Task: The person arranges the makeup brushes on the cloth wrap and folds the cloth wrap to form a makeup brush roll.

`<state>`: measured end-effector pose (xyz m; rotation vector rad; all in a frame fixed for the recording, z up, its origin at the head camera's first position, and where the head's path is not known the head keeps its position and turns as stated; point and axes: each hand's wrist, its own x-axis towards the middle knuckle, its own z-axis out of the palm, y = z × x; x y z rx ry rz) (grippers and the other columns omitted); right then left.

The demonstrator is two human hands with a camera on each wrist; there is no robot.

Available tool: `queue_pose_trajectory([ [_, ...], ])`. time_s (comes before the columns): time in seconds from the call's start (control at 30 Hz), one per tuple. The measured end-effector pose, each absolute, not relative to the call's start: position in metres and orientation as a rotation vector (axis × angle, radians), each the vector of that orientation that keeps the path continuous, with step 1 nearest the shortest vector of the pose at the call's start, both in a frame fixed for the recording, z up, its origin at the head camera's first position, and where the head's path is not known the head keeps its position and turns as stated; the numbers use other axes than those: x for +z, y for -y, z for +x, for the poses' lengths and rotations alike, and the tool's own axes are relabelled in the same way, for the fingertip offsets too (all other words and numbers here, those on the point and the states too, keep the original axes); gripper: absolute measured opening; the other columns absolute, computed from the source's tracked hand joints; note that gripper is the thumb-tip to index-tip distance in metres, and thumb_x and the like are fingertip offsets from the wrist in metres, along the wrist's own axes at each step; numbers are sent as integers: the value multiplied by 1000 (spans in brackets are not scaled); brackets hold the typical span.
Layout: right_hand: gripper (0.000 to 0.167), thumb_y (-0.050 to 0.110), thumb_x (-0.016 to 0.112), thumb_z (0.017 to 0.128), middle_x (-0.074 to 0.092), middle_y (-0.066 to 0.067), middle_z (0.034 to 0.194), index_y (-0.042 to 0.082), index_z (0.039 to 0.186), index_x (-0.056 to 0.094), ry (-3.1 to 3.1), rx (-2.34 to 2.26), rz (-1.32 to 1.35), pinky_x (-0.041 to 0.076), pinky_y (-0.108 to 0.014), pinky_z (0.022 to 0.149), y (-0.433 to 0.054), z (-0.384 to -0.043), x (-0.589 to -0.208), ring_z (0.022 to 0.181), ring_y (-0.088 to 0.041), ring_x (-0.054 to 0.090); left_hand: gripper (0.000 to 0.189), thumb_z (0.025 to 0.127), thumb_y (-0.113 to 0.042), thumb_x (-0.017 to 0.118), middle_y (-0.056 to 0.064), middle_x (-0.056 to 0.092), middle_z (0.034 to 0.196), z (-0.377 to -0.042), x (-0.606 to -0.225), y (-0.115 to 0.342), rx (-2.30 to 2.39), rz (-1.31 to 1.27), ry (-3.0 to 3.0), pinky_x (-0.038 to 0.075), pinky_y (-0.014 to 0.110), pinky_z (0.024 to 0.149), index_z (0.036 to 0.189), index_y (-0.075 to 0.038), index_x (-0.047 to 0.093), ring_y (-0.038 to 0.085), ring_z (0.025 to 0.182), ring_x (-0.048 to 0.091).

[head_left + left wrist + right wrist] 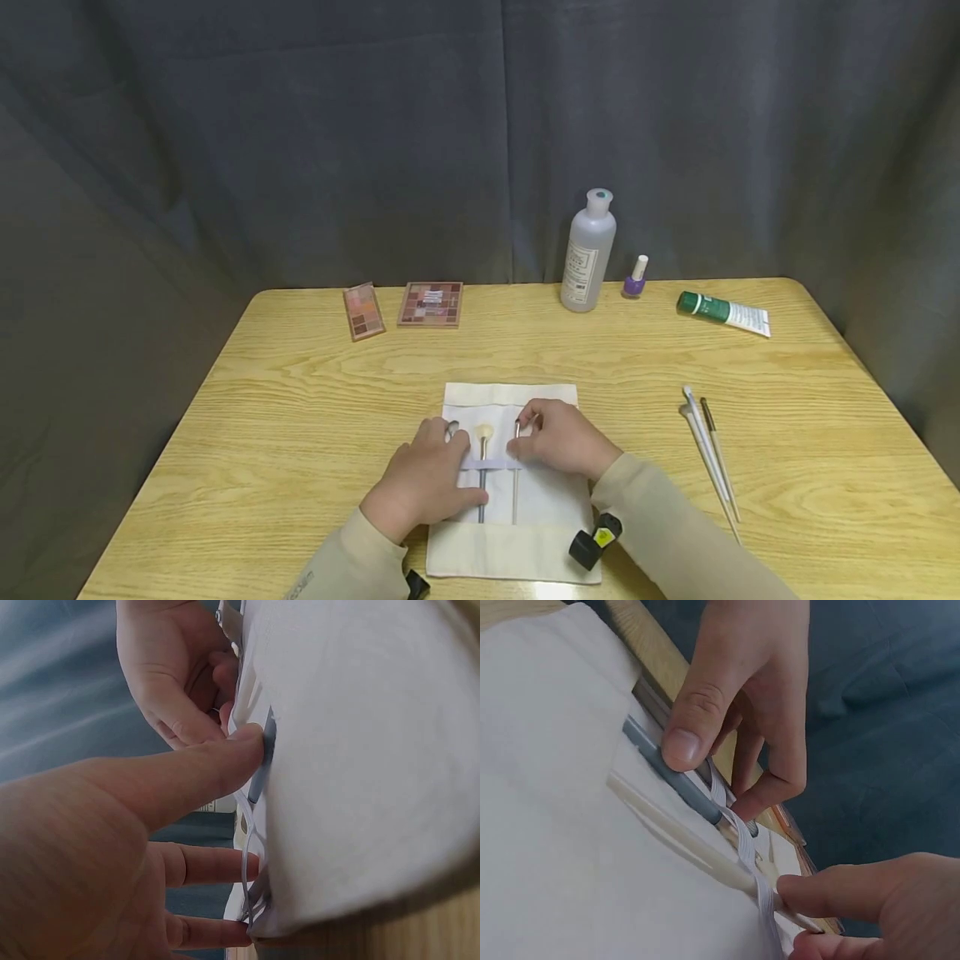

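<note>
A white cloth brush roll [551, 500] lies flat on the table, its elastic band [744, 844] crossing several makeup brushes. My right hand [562, 437] pinches the upper end of a pale-handled makeup brush [686, 844] between thumb and finger; its lower end sits in the roll's pocket. Beside it is a fan brush [483, 433] with a grey-blue handle [679, 784]. On that handle rests the thumb of my left hand [429, 471], the other fingers spread toward the roll's left side. Another brush head [452, 427] shows there, partly hidden by the left hand.
More brushes [708, 462] lie to the right of the roll. Along the back stand or lie two makeup palettes [364, 312] [431, 305], a clear bottle [588, 254], purple nail polish [634, 283] and a green-and-white tube [723, 313]. A dark curtain [375, 150] hangs behind the table.
</note>
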<state>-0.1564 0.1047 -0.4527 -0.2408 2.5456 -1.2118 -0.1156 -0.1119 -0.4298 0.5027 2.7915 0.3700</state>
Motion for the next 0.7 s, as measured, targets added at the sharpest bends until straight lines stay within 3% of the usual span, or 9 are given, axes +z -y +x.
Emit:
queue_pose_trajectory([
  [0.33,17,26,80,83,56,0,73,17,83,66,-2587,-1064,-308,40,-30,58,-104,-153,-450,63,-14,49,57,81,-51,79,21,45,134,-115,-429,111,376,511,-2795,48,54,82,114,-10,57,32,112,49],
  [0.53,20,30,75,89,62,-1,84,13,99,74,-2532,-1107,-278,43,-31,61,-117,-151,-444,69,-16,53,57,81,-51,79,22,45,135,-115,-430,111,380,507,-2792,48,54,83,115,-10,57,33,117,47],
  [0.7,21,29,70,94,61,-5,71,10,104,71,-2480,-1267,-260,43,-31,54,-141,-149,-440,60,-18,56,56,82,-51,78,21,44,135,-115,-429,111,387,503,-2783,47,53,83,114,-11,56,32,117,45],
])
